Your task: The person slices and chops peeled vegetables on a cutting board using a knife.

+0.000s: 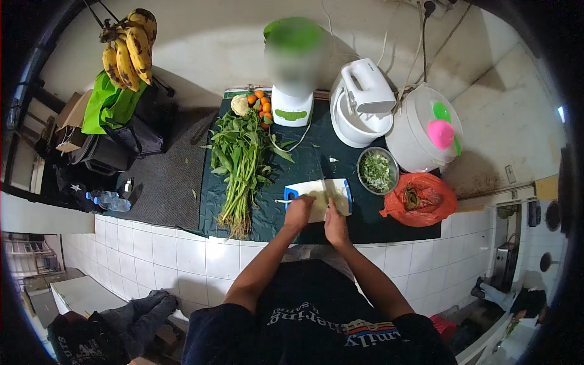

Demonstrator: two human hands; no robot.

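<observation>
A white cutting board (319,212) with blue ends lies near the front edge of the dark green table cover. My left hand (299,210) is closed over the board's left part, and a thin white stalk (282,201) pokes out to its left. Above the right part of the board, my right hand (336,226) is wrapped round a knife (329,193); its blade points away from me and the handle is mostly hidden in the fingers. Right of the board stands a metal bowl (378,171) of chopped greens and white bits.
Leafy greens (238,158), a cauliflower (239,105) and orange-red tomatoes (266,107) lie left. A blender (293,100), a stand mixer (364,112) and a lidded white container (413,137) stand behind. An orange plastic bag (420,199) sits right. Bananas (129,52) hang upper left. Other people are at the lower corners.
</observation>
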